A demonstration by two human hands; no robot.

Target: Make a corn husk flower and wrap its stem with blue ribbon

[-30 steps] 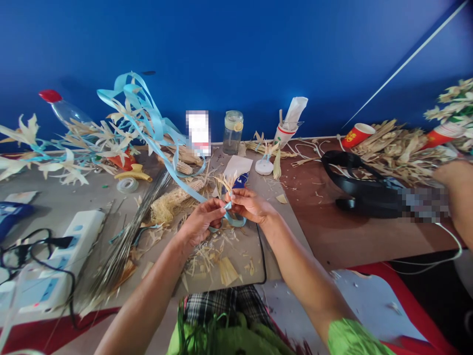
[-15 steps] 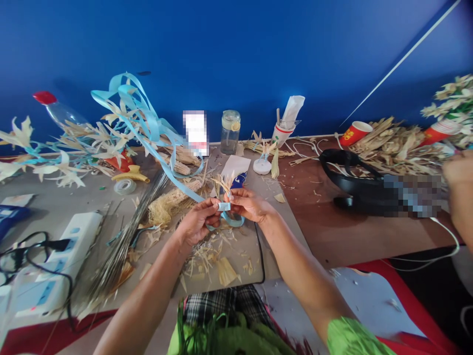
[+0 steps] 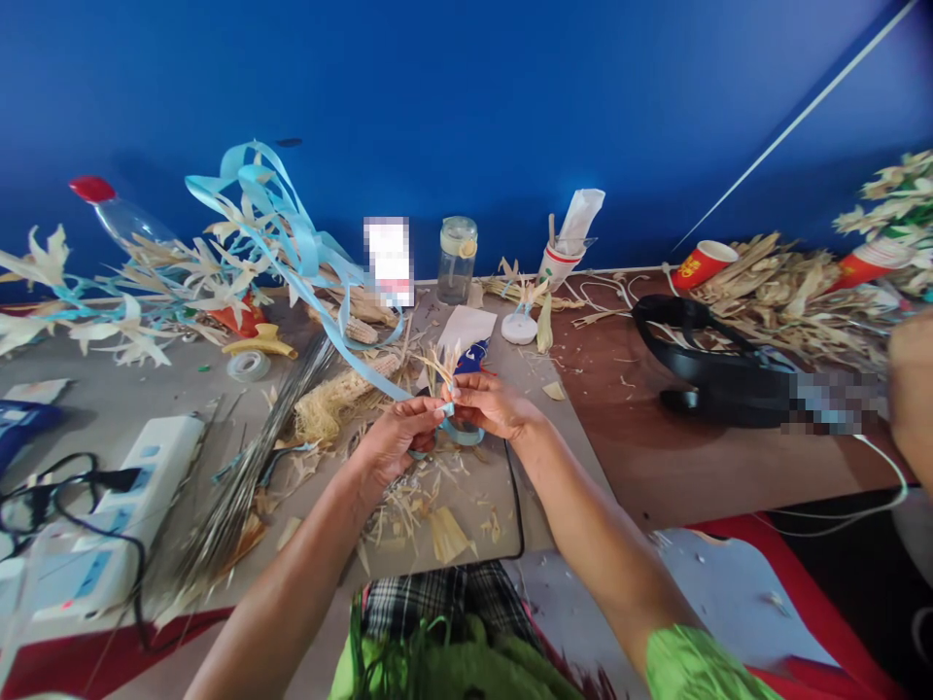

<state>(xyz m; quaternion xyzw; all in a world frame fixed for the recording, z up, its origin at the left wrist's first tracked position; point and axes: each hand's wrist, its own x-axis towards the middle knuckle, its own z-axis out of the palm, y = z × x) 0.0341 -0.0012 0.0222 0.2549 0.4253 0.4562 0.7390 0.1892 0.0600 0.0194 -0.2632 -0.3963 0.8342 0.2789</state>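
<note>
My left hand (image 3: 394, 434) pinches blue ribbon (image 3: 364, 368) just left of the husk bundle (image 3: 444, 371); my right hand (image 3: 490, 404), nearer, pinches the bundle's base, its long axis running away from me; a bottle (image 3: 457, 264) stands beyond it.

At frame centre, your fingers (image 3: 424, 418) hide some ribbon (image 3: 364, 368), while the right edge cuts off another person's arm (image 3: 913, 394).

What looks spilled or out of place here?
Husk scraps lie strewn over the table near the left hand, like uncleared litter. Farther left, a black cord loops untidily over the power strip. Nothing looks clearly broken.
</note>
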